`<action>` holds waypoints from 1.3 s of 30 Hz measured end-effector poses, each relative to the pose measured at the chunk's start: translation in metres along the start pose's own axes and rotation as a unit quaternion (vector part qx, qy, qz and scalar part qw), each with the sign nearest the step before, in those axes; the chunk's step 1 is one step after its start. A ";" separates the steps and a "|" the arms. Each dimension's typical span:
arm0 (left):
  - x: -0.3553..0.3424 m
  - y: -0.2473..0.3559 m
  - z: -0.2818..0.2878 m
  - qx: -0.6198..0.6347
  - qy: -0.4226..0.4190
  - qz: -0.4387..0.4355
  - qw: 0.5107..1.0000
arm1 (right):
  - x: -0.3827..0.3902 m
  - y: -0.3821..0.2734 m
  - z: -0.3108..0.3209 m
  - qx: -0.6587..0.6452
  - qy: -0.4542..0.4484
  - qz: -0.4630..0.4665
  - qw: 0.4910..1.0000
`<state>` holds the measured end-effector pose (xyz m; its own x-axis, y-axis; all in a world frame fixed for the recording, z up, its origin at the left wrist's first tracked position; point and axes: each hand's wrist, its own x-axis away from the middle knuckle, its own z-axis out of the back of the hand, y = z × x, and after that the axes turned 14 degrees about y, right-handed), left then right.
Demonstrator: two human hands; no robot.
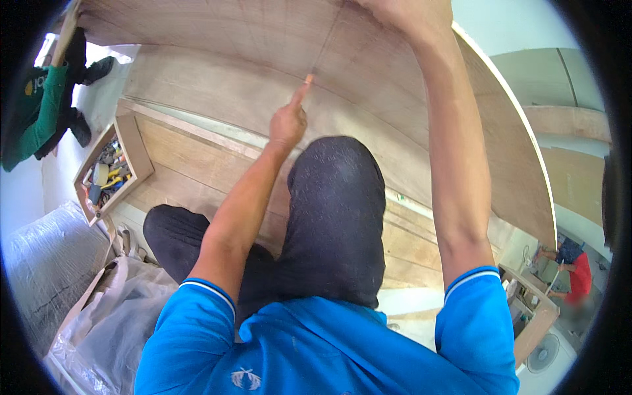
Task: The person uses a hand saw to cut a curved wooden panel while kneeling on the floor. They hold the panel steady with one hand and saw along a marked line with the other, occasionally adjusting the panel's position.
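Note:
A large brown wooden panel (388,99) stands in front of me, its pale edge curving down the right side. My left hand (288,124) holds nothing. Its index finger is stretched out to the wood near the lower end of a thin line on the panel, while the other fingers are curled. Whether the fingertip touches the surface I cannot tell. High up, my right hand (411,12) is at the upper part of the panel, cut off by the top of the head view. Its fingers are hidden. My knee is bent up close to the panel.
An open wooden box (125,171) of mixed tools sits at left, with wooden boards (191,148) beside it. Plastic-wrapped goods (59,257) lie lower left. One person in green (39,118) is at upper left; another in red (579,276) is far right, near a wooden cabinet (536,316).

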<state>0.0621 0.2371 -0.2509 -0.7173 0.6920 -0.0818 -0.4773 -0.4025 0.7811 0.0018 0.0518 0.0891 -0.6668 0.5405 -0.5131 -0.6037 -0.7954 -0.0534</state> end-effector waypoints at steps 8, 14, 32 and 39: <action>0.109 0.085 0.158 0.017 -0.037 -0.018 0.999 | 0.006 0.018 0.008 0.024 0.019 -0.015 0.999; 0.002 0.005 0.015 -0.087 -0.014 -0.010 0.996 | 0.003 -0.010 0.006 0.019 0.051 0.029 0.998; 0.020 0.015 0.005 -0.024 -0.018 0.018 0.999 | 0.003 0.012 -0.007 0.024 0.053 0.031 0.998; 0.131 0.090 0.161 0.000 -0.077 0.045 0.996 | 0.011 0.016 0.010 0.048 0.014 -0.010 0.999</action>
<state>0.0071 0.3875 -0.0914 -0.6706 0.7370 0.0847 -0.4140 -0.4666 0.7816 -0.0191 0.0479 0.0916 -0.6422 0.5475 -0.5365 -0.6570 -0.7537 0.0173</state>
